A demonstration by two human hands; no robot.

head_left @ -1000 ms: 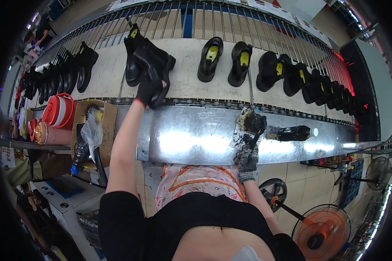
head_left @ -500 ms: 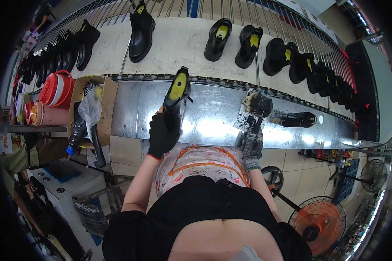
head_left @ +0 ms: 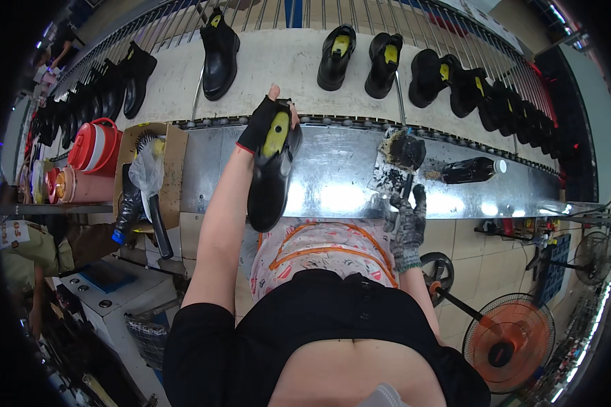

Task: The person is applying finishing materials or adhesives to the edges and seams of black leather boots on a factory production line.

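A glossy black ankle boot (head_left: 270, 197) with a yellow-green insole hangs over the metal ledge's near edge, toe toward me. My left hand (head_left: 268, 125), in a black fingerless glove, is closed around its upper end, thumb and fingertips showing on either side of the collar. To the right, my right hand (head_left: 407, 224) wears a stained grey knit glove. Its fingers are apart around the thin dark handle of a brush-like applicator (head_left: 406, 182). The applicator's blackened head (head_left: 407, 150) rests on a smeared sheet (head_left: 385, 178) on the ledge.
Behind the metal ledge (head_left: 326, 163) runs a chain-edged conveyor (head_left: 278, 81) carrying several black boots (head_left: 220, 61). A dark bottle with a white cap (head_left: 470, 170) lies at the right. At the left stand a cardboard box (head_left: 175, 163) and a red jug (head_left: 94, 146). A fan (head_left: 509, 342) stands lower right.
My left hand has shifted from the boot's front to its upper end, and the boot's toe has come nearer me. My right hand's fingers have spread at the applicator's handle.
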